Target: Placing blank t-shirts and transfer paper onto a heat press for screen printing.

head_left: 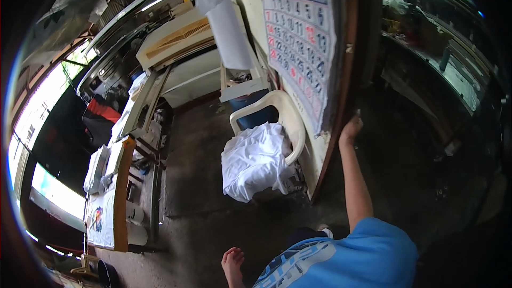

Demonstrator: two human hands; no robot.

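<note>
Right hand beside panel edge, left hand low, white cloth on chair

Panel (306, 149): right of center, long axis near vertical, top running out of frame, lower end slanting left toward the center. Calendar (298, 37) hangs on its face, long axis also top to bottom, lower end drifting right. White cloth (253, 160) at frame center, spread over the seat of the chair (250, 105), drooping toward lower left; heap too bunched to give a clear long axis.

Looks: panel pale with dark brown edge; calendar white, red and dark print, lower edge curled. Cloth plain white, rumpled, soft folds. Chair cream plastic, curved rim arching above the cloth.

Right hand (351, 129): right of center, forearm reaching up from the blue sleeve (368, 240), hand just beside the brown edge. Fingers small and dark; contact and grip both unclear. Left hand (233, 260): bottom center, below the cloth and apart from it, fingers up and half bent, relaxed, unclenched.

Lower left: table (121, 216) with a printed white cloth (101, 221) on it.
</note>
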